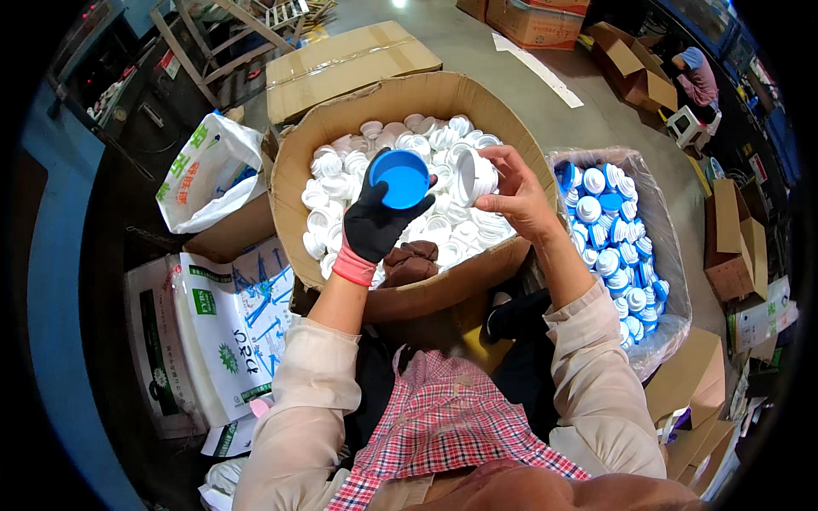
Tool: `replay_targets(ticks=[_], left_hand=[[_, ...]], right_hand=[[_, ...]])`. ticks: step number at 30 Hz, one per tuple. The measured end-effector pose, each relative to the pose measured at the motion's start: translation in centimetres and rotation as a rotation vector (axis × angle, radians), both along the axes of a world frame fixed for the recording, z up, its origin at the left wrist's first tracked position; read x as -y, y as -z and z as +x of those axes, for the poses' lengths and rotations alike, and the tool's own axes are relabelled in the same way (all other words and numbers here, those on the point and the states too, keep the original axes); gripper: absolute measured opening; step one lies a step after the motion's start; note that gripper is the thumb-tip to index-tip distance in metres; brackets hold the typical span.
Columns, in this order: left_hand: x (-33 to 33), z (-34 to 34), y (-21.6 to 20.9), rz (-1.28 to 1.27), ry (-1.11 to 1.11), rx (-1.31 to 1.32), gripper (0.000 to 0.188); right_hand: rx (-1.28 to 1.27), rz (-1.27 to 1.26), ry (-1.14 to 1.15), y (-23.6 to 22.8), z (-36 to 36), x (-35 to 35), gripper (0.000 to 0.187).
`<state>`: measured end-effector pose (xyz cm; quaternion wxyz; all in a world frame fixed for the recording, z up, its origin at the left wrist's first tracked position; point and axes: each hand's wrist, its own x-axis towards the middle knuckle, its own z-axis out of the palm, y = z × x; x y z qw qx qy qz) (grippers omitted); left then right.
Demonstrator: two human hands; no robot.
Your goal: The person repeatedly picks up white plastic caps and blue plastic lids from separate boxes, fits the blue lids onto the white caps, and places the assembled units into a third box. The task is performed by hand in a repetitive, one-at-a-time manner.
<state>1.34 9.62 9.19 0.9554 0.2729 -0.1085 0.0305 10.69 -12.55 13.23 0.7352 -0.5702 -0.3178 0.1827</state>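
My left hand point(368, 228), in a black glove with a pink cuff, grips a round blue plastic cap point(400, 179), its hollow side facing up. My bare right hand point(524, 203) has its thumb and fingers closed on a white ribbed plastic piece point(467, 177), a short way right of the cap and apart from it. Both hands are above a large cardboard box point(426, 298) heaped with similar white ribbed pieces point(464, 234). A crumpled brown cloth point(411, 262) lies on the heap at the near side, by my left wrist.
At right, a plastic-lined box point(677, 289) holds many joined blue-and-white pieces point(609, 262). A white bag point(209, 175) and a printed sack with blue plastic pieces point(264, 294) are at left. Behind stands a closed carton point(354, 68). A person point(699, 77) sits far right.
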Motion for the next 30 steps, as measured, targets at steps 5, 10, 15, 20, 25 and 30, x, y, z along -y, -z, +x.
replay_targets(ticks=[5,10,15,20,25,30], left_hand=[[-0.8,0.1,0.8,1.305,-0.867,0.252,0.058],[0.1,-1.0,-0.1,1.699,-1.057,0.317,0.049],[1.1,-1.5,-0.1,1.172,-0.768,0.251,0.060],[1.4,-1.8,0.0,0.804,-0.532,0.241,0.048],[1.6,-2.0,-0.3,0.659,-0.459,0.300,0.049],[1.5,-2.2,0.1,0.455,-0.356,0.164,0.054]], right_hand=[[0.189,-0.147,0.091,-1.8,-2.6,-1.9,0.065],[0.745,-0.237,0.313,-1.7,-5.0,-4.3,0.062],[0.846,-0.298,0.399,-0.9,-5.3,-5.6,0.060],[0.868,-0.300,0.417,-0.5,-5.4,-6.0,0.059],[0.876,-0.320,0.419,-0.5,-5.5,-6.0,0.059],[0.863,-0.346,0.406,-0.4,-5.6,-5.9,0.062]])
